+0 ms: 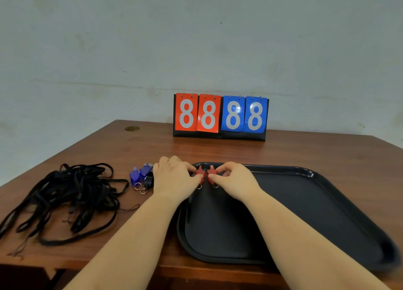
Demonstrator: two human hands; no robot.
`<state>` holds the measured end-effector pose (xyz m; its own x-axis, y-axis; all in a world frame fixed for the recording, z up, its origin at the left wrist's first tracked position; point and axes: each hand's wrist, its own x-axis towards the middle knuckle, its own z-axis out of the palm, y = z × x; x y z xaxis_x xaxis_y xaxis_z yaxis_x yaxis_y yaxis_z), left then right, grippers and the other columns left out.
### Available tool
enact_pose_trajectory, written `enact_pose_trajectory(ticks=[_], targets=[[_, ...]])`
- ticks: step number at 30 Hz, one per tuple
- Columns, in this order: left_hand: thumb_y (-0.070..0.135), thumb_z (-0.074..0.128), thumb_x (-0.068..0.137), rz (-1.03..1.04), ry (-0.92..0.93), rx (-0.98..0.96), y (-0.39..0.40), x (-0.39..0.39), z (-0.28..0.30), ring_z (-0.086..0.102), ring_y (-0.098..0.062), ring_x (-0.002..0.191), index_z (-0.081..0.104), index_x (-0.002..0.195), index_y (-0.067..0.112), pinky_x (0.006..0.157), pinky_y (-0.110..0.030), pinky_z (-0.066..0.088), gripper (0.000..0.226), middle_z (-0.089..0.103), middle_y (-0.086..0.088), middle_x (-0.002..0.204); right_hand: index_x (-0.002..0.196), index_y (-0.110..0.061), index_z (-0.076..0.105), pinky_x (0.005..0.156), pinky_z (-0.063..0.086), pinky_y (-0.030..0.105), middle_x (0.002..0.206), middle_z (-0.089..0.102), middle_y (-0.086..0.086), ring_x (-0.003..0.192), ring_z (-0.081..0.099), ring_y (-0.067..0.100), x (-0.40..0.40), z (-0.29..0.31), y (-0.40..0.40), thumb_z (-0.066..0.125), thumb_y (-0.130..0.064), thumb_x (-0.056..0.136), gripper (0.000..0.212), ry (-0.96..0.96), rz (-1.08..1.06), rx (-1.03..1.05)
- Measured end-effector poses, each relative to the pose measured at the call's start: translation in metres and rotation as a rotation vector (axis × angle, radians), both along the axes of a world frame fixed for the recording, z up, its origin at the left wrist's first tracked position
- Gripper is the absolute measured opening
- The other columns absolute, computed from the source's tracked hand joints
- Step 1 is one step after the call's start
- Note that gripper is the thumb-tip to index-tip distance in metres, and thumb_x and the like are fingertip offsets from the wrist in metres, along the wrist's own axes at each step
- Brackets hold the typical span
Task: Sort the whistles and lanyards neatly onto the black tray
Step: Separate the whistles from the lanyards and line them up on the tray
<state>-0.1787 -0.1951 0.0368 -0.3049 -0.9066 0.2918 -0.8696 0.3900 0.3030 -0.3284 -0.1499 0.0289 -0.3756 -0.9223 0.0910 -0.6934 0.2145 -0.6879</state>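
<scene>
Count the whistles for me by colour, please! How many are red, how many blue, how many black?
Red whistles: 2, one pinched by the left hand, one by the right hand, at the black tray's far left corner
Blue whistles: 2
Black whistle: 1, partly hidden
Total: 5 whistles visible

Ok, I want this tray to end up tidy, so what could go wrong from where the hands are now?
1. The two red whistles sit right at the black tray's far left corner; a nudge could push them against the rim.
2. The left hand lies close beside the blue whistles and a black whistle, so pulling back might scatter them.
3. The lanyards are one tangled heap and may drag each other when lifted.
</scene>
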Motion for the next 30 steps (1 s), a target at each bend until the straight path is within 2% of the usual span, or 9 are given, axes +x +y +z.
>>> enact_pose_trajectory(ticks=[4,8,11,14,17,20,22,27,30], targets=[[0.054,0.052,0.086,0.014,0.12,-0.024,0.002,0.003,0.004,0.037,-0.019,0.117,0.062,0.113,0.038,0.095,-0.035,0.028,0.033,0.053,0.004,0.12,0.114,-0.023,0.058,0.073,0.044,0.024,0.097,0.06,-0.005,0.088,0.057,0.011,0.0,-0.001,0.001,0.066,-0.048,0.079,0.044,-0.027,-0.014,-0.032],[0.047,0.056,0.086,0.034,0.558,-0.005,-0.003,0.015,0.011,0.044,-0.017,0.12,0.063,0.093,0.043,0.105,-0.043,0.027,0.01,0.058,0.01,0.117,0.118,-0.022,0.055,0.068,0.044,0.023,0.089,0.06,-0.006,0.08,0.057,0.009,0.002,0.0,0.002,0.067,-0.049,0.078,0.049,-0.056,-0.037,-0.042],[0.042,0.057,0.086,0.005,0.791,0.103,-0.004,0.036,0.018,0.053,-0.011,0.107,0.06,0.083,0.043,0.104,-0.046,0.037,0.004,0.062,0.016,0.103,0.123,-0.02,0.052,0.066,0.042,0.02,0.1,0.06,-0.004,0.086,0.057,0.009,0.005,0.01,0.006,0.067,-0.046,0.079,0.053,-0.065,-0.018,-0.037],[0.036,0.059,0.087,-0.079,0.703,0.198,0.007,0.066,0.025,0.057,-0.008,0.096,0.064,0.088,0.038,0.081,-0.028,0.047,0.005,0.063,0.015,0.096,0.122,-0.024,0.054,0.085,0.046,0.027,0.117,0.054,-0.004,0.104,0.054,0.012,0.014,0.025,0.01,0.067,-0.044,0.081,0.048,0.073,0.109,-0.011],[0.036,0.064,0.085,-0.07,0.558,0.229,0.027,0.085,0.014,0.057,-0.008,0.084,0.065,0.085,0.034,0.061,-0.022,0.043,0.003,0.061,0.013,0.088,0.119,-0.029,0.057,0.095,0.045,0.031,0.124,0.054,-0.004,0.108,0.051,0.011,0.04,0.031,0.011,0.063,-0.037,0.085,0.035,0.195,0.26,-0.037],[0.042,0.066,0.08,-0.069,0.398,0.087,0.043,0.087,-0.01,0.056,-0.003,0.09,0.065,0.092,0.033,0.08,-0.024,0.044,0.014,0.06,0.016,0.092,0.125,-0.032,0.055,0.108,0.033,0.042,0.133,0.053,-0.005,0.125,0.042,0.018,0.071,0.02,0.007,0.052,-0.029,0.092,0.034,0.35,0.329,-0.089],[0.048,0.064,0.079,-0.056,0.328,-0.003,0.044,0.085,-0.016,0.054,-0.002,0.095,0.064,0.101,0.033,0.091,-0.028,0.043,0.027,0.058,0.017,0.098,0.129,-0.032,0.054,0.11,0.029,0.04,0.138,0.051,-0.005,0.128,0.039,0.021,0.081,0.011,0.004,0.045,-0.023,0.094,0.038,0.437,0.349,-0.114],[0.047,0.06,0.082,-0.036,0.303,0.015,0.04,0.084,-0.015,0.055,-0.005,0.094,0.063,0.1,0.032,0.091,-0.03,0.043,0.024,0.056,0.017,0.087,0.129,-0.036,0.054,0.111,0.017,0.037,0.14,0.048,-0.014,0.13,0.033,0.016,0.074,0.002,0.006,0.038,-0.024,0.095,0.04,0.474,0.353,-0.072],[0.042,0.058,0.085,0.028,0.36,0.027,0.038,0.085,-0.016,0.056,-0.007,0.091,0.063,0.098,0.031,0.092,-0.032,0.044,0.018,0.057,0.016,0.082,0.123,-0.037,0.059,0.111,0.018,0.037,0.133,0.055,-0.014,0.127,0.039,0.014,0.074,0.002,0.008,0.041,-0.026,0.093,0.037,0.423,0.342,-0.098]])
